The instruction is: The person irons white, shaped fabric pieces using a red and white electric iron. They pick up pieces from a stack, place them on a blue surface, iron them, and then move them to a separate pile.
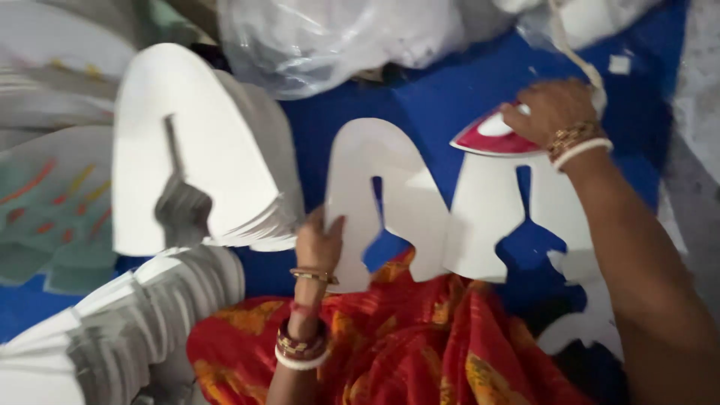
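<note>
left hand (319,241): sits at centre bottom of the frame; fingers curled onto the lower left edge of the white cut-out piece (379,199), thumb on top; looks like it's pinning the piece flat so it doesn't slide around

right hand (551,111): upper right of the frame; closed over the top of a red and white iron (491,136); grip looks firm, knuckles up, bangles at the wrist

white cut-out piece: lies centre frame on the blue cloth (450,90), lower end spilling onto the red and orange fabric (405,345) at the bottom; arch-shaped with a slot cut through it, so the blue shows through the hole

second white piece (487,217): just right of the first, edges touching or overlapping, can't tell which; the iron's tip sits at its top edge, I'd guess to press it flat

stack of white pieces (199,150): upper left, fanned at the lower edge, parked within easy reach of the left hand; another fanned stack (135,315) at lower left

clear plastic bag (330,37): top centre, crumpled; contents too blurry to make out

hard to see: iron's soleplate and most of its handle are hidden under the hand; a cord (577,52) runs off the top edge; whole frame is motion-blurred; the printed sheets at far left (52,202) are just smeared colours; a ragged white offcut (585,315) at lower right is partly behind the forearm
</note>
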